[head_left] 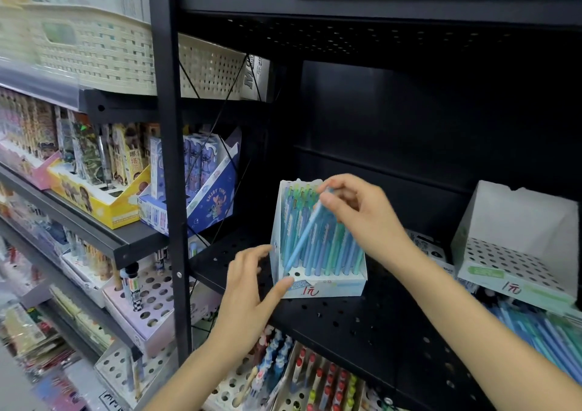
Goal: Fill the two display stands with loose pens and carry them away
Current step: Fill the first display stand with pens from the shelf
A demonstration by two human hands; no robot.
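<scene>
A white and pale blue display stand [327, 286] sits on the black perforated shelf [346, 322], nearly full of upright blue and green pens. My right hand [356, 212] pinches the top of a light blue pen [304, 234] that slants down, its tip at a front-left hole of the stand. My left hand [252, 284] rests against the stand's left side, thumb on the front corner, fingers spread. A second, empty stand [516, 253] with a dotted hole plate lies tilted at the right. Loose blue and green pens [541, 335] lie in a pile below it.
Black shelf uprights [170, 158] stand left of the stand. Neighbouring shelves at the left hold boxed pens in a blue box [208, 196] and a yellow box [104, 196]. Cream baskets [94, 51] sit above. More pen displays [318, 379] stand on the shelf below.
</scene>
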